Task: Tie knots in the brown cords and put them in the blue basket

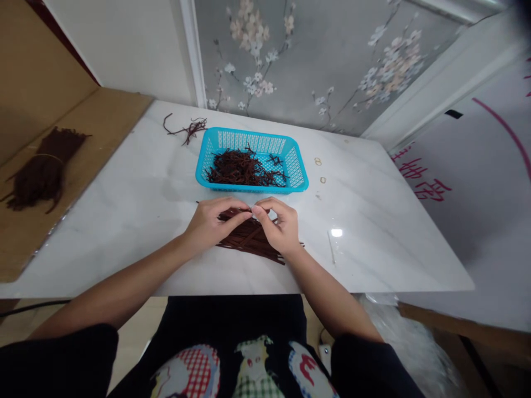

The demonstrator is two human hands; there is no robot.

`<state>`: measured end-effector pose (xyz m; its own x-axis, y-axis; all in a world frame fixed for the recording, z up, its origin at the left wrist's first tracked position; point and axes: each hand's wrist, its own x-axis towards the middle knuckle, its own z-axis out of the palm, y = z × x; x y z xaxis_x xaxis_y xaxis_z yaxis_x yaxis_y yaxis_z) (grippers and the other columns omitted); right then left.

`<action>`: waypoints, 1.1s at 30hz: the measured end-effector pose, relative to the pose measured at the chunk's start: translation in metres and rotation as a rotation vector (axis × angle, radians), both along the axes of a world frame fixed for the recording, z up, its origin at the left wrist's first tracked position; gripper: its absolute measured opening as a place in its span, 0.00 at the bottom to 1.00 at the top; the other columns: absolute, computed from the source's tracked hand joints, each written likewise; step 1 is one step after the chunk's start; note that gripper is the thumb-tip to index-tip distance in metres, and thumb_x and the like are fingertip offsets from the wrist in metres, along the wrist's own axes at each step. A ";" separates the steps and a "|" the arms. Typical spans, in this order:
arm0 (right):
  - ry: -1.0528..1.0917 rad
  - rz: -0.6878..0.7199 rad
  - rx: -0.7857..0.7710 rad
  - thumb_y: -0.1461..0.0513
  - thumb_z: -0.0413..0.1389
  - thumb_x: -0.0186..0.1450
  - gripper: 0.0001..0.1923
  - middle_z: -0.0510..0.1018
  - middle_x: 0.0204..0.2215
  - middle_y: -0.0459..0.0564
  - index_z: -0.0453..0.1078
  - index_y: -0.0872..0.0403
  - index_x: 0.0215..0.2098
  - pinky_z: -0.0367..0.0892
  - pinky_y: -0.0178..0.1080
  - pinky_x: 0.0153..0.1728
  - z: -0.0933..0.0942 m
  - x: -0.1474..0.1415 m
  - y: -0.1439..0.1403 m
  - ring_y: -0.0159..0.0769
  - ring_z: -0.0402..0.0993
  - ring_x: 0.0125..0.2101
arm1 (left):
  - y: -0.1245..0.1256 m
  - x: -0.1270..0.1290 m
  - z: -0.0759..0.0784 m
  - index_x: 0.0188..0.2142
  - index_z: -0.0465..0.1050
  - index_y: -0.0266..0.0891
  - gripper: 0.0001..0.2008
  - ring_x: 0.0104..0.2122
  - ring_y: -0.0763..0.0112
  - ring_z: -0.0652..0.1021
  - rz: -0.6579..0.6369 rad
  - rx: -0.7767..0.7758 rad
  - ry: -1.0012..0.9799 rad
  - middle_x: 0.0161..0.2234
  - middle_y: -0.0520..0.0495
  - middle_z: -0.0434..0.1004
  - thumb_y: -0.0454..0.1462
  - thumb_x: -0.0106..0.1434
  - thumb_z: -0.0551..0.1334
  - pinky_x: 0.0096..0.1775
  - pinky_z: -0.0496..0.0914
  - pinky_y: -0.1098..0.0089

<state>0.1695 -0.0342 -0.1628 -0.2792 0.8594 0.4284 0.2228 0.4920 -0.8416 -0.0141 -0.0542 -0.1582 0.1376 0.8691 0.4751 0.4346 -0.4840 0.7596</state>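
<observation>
You see an evenly lit, fairly bright scene. Overhead light leaves a small white glare spot on the glossy table (337, 232). Shadows are soft. Wide-angle distortion bends the edges, and the corners look darker and slightly blurred.

Home: floral wallpaper (315, 61), marble table (373, 237)
</observation>
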 end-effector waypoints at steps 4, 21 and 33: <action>-0.016 0.014 0.017 0.57 0.55 0.69 0.10 0.78 0.29 0.48 0.72 0.50 0.31 0.70 0.41 0.37 -0.002 -0.001 -0.001 0.36 0.74 0.31 | -0.002 0.002 -0.001 0.34 0.79 0.39 0.06 0.29 0.72 0.81 0.030 0.021 0.034 0.31 0.48 0.83 0.39 0.62 0.65 0.35 0.76 0.74; 0.048 -0.099 -0.049 0.56 0.57 0.68 0.10 0.76 0.28 0.47 0.71 0.51 0.30 0.67 0.40 0.36 -0.007 -0.005 -0.001 0.34 0.69 0.29 | 0.001 -0.003 -0.002 0.36 0.81 0.38 0.14 0.29 0.69 0.82 -0.031 -0.375 -0.207 0.29 0.48 0.83 0.47 0.65 0.63 0.34 0.77 0.73; 0.109 -0.151 -0.032 0.53 0.56 0.67 0.11 0.79 0.31 0.49 0.72 0.50 0.32 0.68 0.41 0.39 -0.012 -0.009 -0.001 0.37 0.71 0.32 | -0.001 -0.004 0.002 0.33 0.78 0.40 0.12 0.29 0.72 0.80 0.056 -0.047 0.056 0.29 0.49 0.82 0.42 0.68 0.60 0.34 0.73 0.74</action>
